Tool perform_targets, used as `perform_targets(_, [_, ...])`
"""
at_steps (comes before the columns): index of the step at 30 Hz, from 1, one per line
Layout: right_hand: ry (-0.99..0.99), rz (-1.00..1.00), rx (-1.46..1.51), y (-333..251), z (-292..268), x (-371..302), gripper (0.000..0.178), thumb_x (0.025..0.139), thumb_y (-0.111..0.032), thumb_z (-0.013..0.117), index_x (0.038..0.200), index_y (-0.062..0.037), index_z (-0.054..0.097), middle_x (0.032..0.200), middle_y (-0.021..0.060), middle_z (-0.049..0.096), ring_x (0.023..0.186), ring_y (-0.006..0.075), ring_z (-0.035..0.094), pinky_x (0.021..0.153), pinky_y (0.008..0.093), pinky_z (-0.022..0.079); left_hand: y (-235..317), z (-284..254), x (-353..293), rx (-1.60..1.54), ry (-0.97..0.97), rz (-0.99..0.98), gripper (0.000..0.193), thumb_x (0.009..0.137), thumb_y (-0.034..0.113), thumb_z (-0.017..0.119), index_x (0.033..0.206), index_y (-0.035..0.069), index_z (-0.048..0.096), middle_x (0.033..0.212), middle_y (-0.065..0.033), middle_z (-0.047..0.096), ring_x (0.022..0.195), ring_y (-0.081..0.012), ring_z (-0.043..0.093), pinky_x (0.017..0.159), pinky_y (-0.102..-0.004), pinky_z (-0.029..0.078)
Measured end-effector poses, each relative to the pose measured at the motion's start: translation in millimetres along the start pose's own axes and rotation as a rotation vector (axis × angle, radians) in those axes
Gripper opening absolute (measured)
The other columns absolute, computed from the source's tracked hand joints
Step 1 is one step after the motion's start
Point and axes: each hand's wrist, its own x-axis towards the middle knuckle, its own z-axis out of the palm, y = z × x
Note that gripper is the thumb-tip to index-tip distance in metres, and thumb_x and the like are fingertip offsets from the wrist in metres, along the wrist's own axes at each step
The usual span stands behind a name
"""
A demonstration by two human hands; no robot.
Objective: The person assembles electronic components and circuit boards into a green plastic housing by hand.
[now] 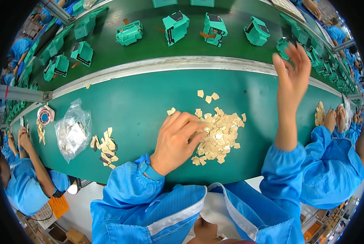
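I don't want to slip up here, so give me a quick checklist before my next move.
1. Left hand at the pile of tan pieces: ok, fingers at its left side.
2. Left hand gripping a piece: cannot tell, fingertips blurred.
3. All pieces gathered: not ok, loose pieces lie beyond the pile, toward the belt.
4. Right hand touching the green casing at its fingers: cannot tell, the hand partly covers it.
5. Plastic bag out of the left hand's way: ok, off to the left.
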Motion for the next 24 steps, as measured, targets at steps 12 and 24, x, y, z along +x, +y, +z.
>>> perform_targets(12, [-0.222, 0.304, 0.014, 74.2, 26.9, 66.8, 0.085, 0.077, -0.015, 0.070, 0.144, -0.0028, 0.018, 0.103, 0.0168, 0.062, 0.088, 0.0225, 0.060, 0.078, 0.0342, 0.047, 5.9, -7.2, 0.3, 0.009, 0.201, 0.093, 0.033, 0.072, 0.001, 0.071, 0.104, 0.004, 0.066, 0.065, -0.0032, 0.057, 0.073, -0.0197, 0.054, 0.069, -0.0322, 0.043])
perform_targets(24, [-0.974, 0.505, 0.572, -55.6, 22.3, -37.2, 0.074, 0.086, -0.017, 0.063, 0.144, -0.0014, 0.020, 0.116, 0.0185, 0.059, 0.097, 0.0203, 0.061, 0.082, 0.0281, 0.049, 8.7, -17.0, 8.2, -1.486, -0.190, -0.690, 0.061, 0.089, 0.012, 0.059, 0.140, 0.003, 0.027, 0.126, -0.0119, 0.050, 0.105, -0.0197, 0.058, 0.090, -0.0339, 0.048])
